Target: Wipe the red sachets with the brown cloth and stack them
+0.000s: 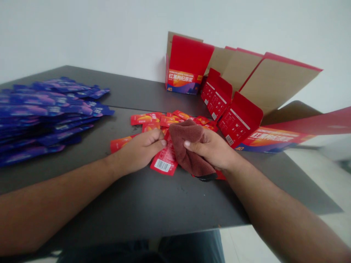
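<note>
We log the left hand (139, 151) and right hand (211, 148) close together above the dark grey table (175, 204), near its middle. Right hand: fingers and thumb closed narrow around a crumpled maroon microfibre cloth (189, 146), holding it with the thumb on top. Left hand: fingers curled narrow, their tips against the left side of the cloth; we cannot tell whether they pinch anything.

Just below the left fingertips, between the two hands, lies a red sachet with a barcode (163, 165), its upper part under the cloth. More red sachets (175, 118) lie loose and overlapping just beyond the fingertips, spread to either side of them.

Well to the left of the fingers is a large mass of blue-violet sachets (46, 106), lying in rough, overlapping rows. Beyond the fingers and to the right stand opened red and kraft cartons (186, 65), flaps raised, with a long printed carton panel (274, 138) lying to the right of the right hand.

State as it lies: the red sachets remain scattered, not stacked, and we see none inside a carton, though the carton interiors are largely hidden. How much work remains cannot be settled from this view.
</note>
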`<state>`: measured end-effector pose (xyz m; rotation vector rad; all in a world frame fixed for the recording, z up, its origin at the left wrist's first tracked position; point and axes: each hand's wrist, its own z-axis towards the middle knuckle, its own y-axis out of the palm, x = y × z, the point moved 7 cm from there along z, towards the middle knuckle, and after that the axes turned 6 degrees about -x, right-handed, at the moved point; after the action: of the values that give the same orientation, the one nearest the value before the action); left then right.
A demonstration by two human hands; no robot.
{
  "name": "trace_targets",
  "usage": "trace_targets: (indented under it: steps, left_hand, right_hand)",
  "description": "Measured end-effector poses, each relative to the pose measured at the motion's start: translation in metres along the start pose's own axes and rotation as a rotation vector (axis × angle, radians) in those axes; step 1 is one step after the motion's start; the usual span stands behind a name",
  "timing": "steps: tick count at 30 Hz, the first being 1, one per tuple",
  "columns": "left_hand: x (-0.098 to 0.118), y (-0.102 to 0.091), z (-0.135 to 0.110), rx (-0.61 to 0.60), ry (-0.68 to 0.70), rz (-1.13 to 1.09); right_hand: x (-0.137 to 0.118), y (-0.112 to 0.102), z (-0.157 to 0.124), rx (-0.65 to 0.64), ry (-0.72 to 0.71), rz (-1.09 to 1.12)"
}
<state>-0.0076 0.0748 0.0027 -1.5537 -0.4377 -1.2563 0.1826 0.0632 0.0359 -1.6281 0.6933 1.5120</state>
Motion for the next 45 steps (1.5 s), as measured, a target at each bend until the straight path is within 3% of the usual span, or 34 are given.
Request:
trace_targets:
  steps: [6,8,17,22,26,31,36,38,42,43,45]
  left_hand:
    - [0.003,0.001,0.0,0.017,-0.012,-0.012]
    - [0.003,0.001,0.0,0.03,-0.015,-0.029]
    - [-0.002,0.003,0.001,0.079,-0.031,-0.172]
    - [-0.005,0.004,0.002,0.108,-0.013,-0.168]
    - [-0.009,0.007,0.002,0.08,-0.026,-0.199]
    - [-0.01,0.008,0.002,0.059,-0.037,-0.231]
    - [-0.011,0.004,0.003,0.082,-0.037,-0.237]
    - [-0.012,0.006,0.003,0.07,-0.052,-0.286]
    - [-0.011,0.012,0.002,0.022,-0.064,-0.39]
    - [-0.009,0.012,0.002,0.024,-0.055,-0.388]
    - [-0.008,0.012,0.003,0.025,-0.048,-0.419]
  right_hand:
    - [-0.024,-0.02,-0.005,0.312,-0.209,-0.442]
    - [-0.03,-0.018,-0.008,0.358,-0.216,-0.584]
    - [-0.025,0.02,-0.008,0.061,-0.093,-0.719]
    - [-0.035,0.0,-0.007,0.218,-0.192,-0.76]
    - [-0.035,-0.012,-0.005,0.301,-0.141,-0.821]
    - [-0.035,0.0,-0.009,0.242,-0.087,-0.883]
    - [-0.027,0.025,-0.017,-0.004,-0.104,-1.096]
    - [-0.028,0.022,-0.017,0.03,-0.139,-1.13]
    - [-0.036,0.0,-0.015,0.281,-0.191,-1.118]
    - [-0.037,-0.001,-0.015,0.302,-0.203,-1.129]
    - [-0.033,0.006,-0.014,0.198,-0.201,-1.151]
